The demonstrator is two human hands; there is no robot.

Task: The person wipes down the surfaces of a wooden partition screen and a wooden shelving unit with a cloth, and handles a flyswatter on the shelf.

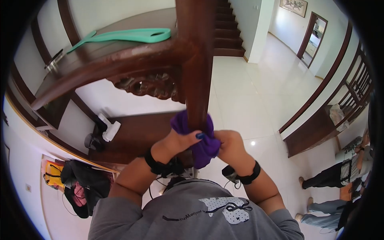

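A purple cloth [205, 154] is wrapped around a dark wooden post [197, 88] of a carved shelf unit. My left hand [176, 143] presses the cloth against the post from the left, thumb across its front. On the right side, my right hand [229, 143] grips the cloth with curled fingers. Both wrists wear black straps. Up on the shelf [132, 52] lies a green scraper-like tool [132, 36] with a hole in its handle end. A small dark and metallic item [55, 60] sits near the shelf's left part; its kind is unclear.
On the lower wooden surface [140, 124] stand a white device [111, 129] and a black object [93, 141]. Bags and clothes [86, 188] lie at lower left. Stairs [229, 36] rise behind the post. People [344, 174] are at the right, near a wooden bench [312, 138].
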